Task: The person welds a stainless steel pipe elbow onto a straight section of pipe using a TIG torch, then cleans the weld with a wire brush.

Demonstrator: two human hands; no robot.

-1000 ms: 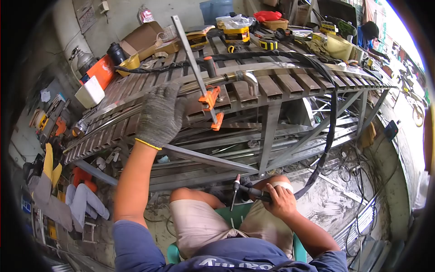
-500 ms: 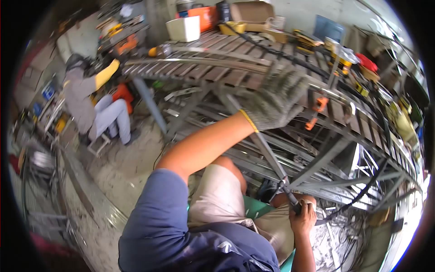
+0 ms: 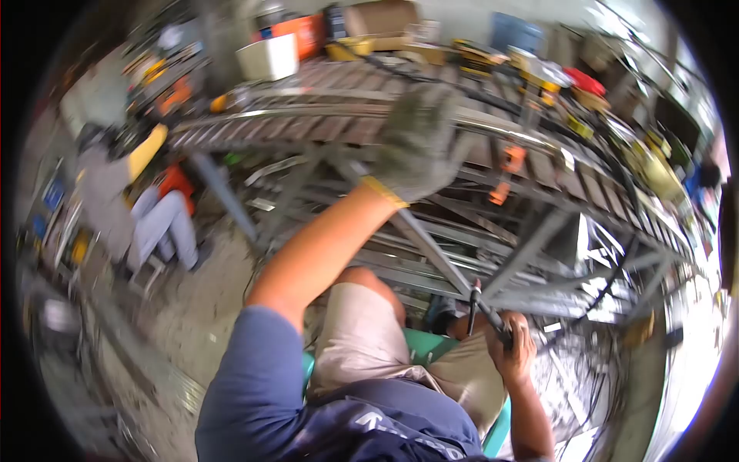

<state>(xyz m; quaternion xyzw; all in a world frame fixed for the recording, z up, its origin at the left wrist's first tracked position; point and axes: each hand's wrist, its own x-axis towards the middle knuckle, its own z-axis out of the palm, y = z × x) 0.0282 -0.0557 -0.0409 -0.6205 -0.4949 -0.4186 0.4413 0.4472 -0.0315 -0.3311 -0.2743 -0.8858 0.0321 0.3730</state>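
Observation:
My left hand [image 3: 419,142], in a dark grey knitted glove with a yellow cuff, is raised at the near edge of a slatted metal bench [image 3: 300,131]. Its fingers point away from me and look spread, though blurred; I see nothing held in them. Close by run long metal bars [image 3: 493,123] lying along the bench. Bare and low by my knee, my right hand [image 3: 516,346] is wrapped round the black handle of a welding torch [image 3: 493,319], whose pinkish tip points up. An orange clamp [image 3: 506,175] hangs on the bench edge between the hands.
At the left a co-worker [image 3: 115,192] sits low, an arm in a yellow sleeve stretched to the bench. A white container [image 3: 268,58], a cardboard box [image 3: 382,21] and yellow tools [image 3: 473,58] stand at the back. Diagonal steel legs [image 3: 527,242] and cables are before me.
The view has swung to the right, so the scene sits further left. My gloved left hand has moved slightly up and away over the bench. My right hand keeps the torch low.

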